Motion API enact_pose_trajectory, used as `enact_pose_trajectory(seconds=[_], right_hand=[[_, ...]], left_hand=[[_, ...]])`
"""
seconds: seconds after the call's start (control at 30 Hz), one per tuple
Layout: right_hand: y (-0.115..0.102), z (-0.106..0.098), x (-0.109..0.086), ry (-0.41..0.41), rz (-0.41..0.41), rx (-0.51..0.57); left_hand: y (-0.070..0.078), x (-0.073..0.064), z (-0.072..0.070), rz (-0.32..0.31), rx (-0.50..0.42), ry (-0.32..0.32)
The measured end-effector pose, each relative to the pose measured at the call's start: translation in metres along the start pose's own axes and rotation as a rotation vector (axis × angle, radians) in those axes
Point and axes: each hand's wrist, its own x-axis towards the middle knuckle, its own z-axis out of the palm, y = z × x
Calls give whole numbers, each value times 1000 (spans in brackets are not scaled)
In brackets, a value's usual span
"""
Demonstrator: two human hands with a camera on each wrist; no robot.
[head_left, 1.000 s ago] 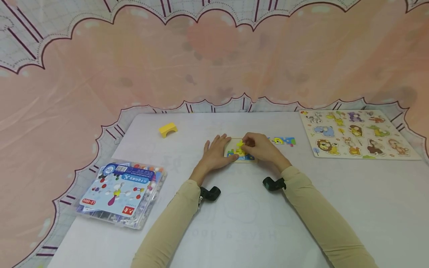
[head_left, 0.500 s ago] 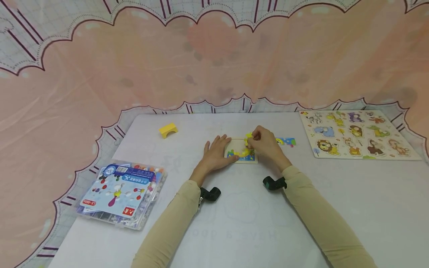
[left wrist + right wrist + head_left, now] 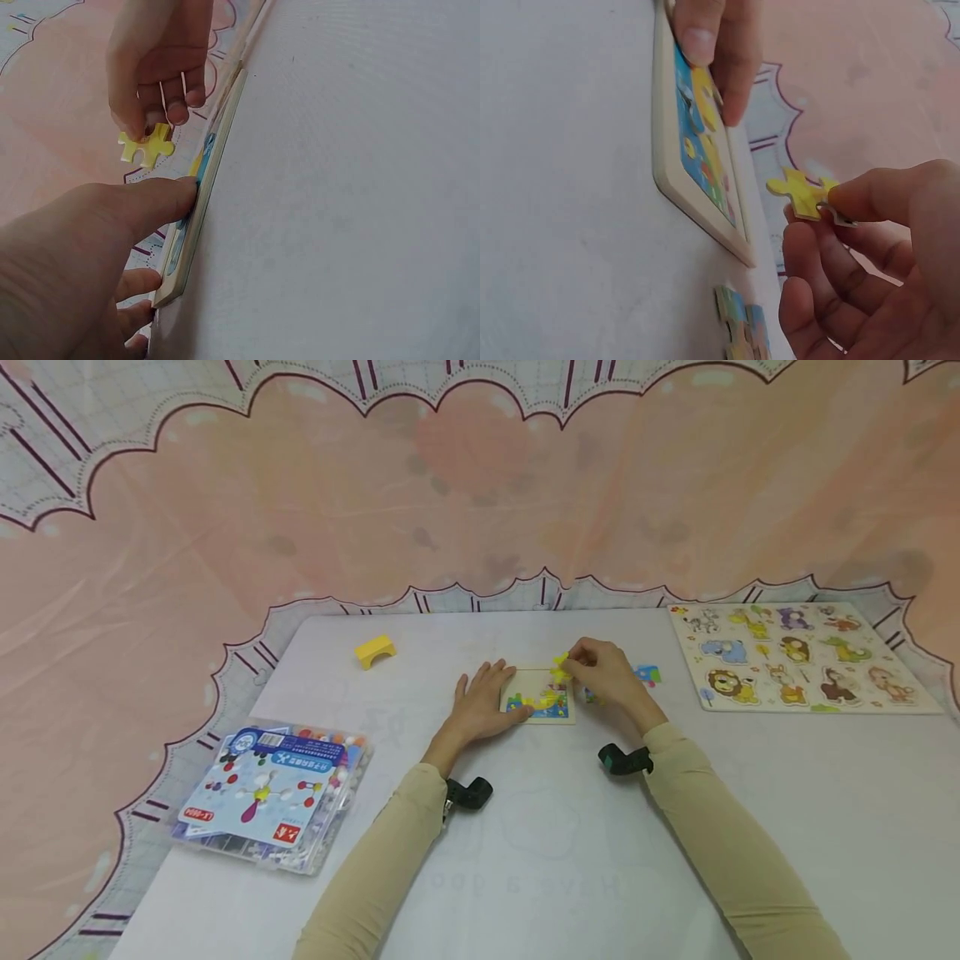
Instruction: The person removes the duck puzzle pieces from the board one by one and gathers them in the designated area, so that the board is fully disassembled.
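Observation:
A small wooden puzzle tray lies on the table, its near part filled with blue and yellow jigsaw pieces. My left hand rests at the tray's left side, fingers spread, the thumb pressing on pieces at the near edge. Between thumb and index finger, my right hand pinches a yellow jigsaw piece, held above the tray's right side. In the left wrist view, the same yellow piece hangs clear of the tray. Loose jigsaw pieces lie right of the tray, partly hidden by my right hand.
A yellow arch block stands at the back left. Nearer on the left is a clear plastic box with a molecule-pictured card on top. An animal puzzle board lies at the back right. Patterned peach cloth borders the table.
My right hand has lifted the yellow piece from over the middle of the tray and moved it right and away from me. The left hand has stayed in place.

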Motion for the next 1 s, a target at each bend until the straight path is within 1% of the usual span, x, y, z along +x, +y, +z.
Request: enact_pose_trajectory(seconds=[0.17,0.37,0.5,0.73,0.9,1.0], right_hand=[[3,-7,3,-42,47,-8],[6,-16,1,-67,72,-39],[9,-24,2,-99,90,-60],[19,-37,4,-153,56,-105],[25,-43,2,-150,35,-98],[27,-47,1,-160,39,-78]], left_hand=[[-1,-1,0,8,2,2],[-3,1,1,10,14,2],[-4,2,3,8,27,2],[-5,3,4,10,20,6],[-5,3,4,16,14,10],[-5,3,4,18,17,11]])
